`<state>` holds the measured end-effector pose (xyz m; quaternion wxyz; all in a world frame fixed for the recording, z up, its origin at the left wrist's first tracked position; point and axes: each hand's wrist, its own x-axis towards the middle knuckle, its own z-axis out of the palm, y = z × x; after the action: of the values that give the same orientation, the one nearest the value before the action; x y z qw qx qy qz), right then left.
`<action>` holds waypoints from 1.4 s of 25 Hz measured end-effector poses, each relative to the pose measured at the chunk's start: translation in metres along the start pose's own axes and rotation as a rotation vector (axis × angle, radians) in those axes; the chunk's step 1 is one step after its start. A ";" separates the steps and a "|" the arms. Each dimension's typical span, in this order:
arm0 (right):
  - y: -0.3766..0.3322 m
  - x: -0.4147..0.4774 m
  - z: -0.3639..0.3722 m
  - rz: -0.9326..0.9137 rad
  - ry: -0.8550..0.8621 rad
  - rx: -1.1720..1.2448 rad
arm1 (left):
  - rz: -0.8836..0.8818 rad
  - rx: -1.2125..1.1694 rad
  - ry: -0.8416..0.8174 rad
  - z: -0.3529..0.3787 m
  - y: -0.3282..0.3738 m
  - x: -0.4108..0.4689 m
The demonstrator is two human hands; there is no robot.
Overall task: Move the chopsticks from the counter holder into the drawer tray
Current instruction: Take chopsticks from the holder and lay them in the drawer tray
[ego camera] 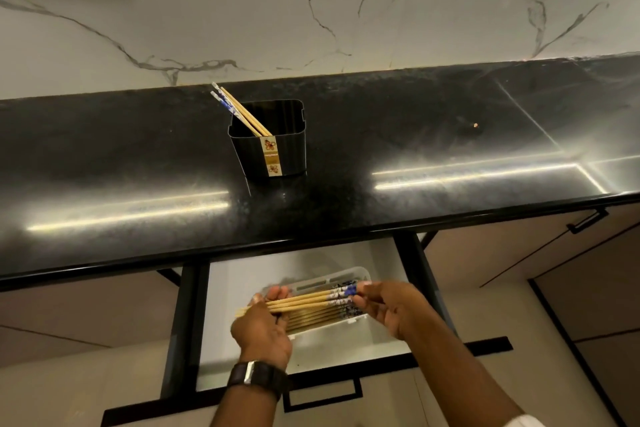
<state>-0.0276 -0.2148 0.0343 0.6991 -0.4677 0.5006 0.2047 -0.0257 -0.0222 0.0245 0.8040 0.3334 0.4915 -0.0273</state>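
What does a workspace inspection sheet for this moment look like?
Surface: glossy black counter, with an open drawer below it.
Job's things: black holder upright with a few chopsticks left; white tray in the drawer holds more.
Clutter: small orange speck on the counter.
Grippers: left hand and right hand hold a bundle over the tray.
Cables: nothing seen.
Surroundings: marble wall, cabinet handle.

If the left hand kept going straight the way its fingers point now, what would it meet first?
Probably the bundle of chopsticks that the left hand already grips; beyond it, likely the white tray in the open drawer, though depth is unclear.
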 end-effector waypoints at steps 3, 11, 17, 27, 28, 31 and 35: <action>0.008 0.016 0.011 0.044 -0.009 0.137 | -0.092 -0.032 0.156 0.005 -0.025 0.009; 0.040 0.060 0.052 0.113 0.047 0.328 | -0.172 0.101 0.283 0.012 -0.029 0.047; 0.030 0.088 0.055 0.122 0.204 0.229 | -0.319 0.213 0.149 0.002 -0.036 0.089; 0.011 0.035 0.043 0.042 0.045 0.320 | -0.287 -0.058 0.167 0.008 0.003 0.041; 0.008 0.023 0.044 -0.020 0.045 0.322 | -0.291 -0.089 0.156 0.010 0.008 0.033; -0.024 -0.023 0.063 -0.342 0.054 0.276 | -0.297 -0.125 0.054 0.026 0.032 0.015; -0.090 -0.083 0.106 -0.980 0.015 0.038 | -0.068 -0.078 -0.057 0.061 0.071 -0.003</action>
<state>0.0596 -0.1512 0.1554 0.7181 -0.6368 0.2301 -0.1610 0.0460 -0.0022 0.0805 0.8285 0.2841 0.4804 -0.0450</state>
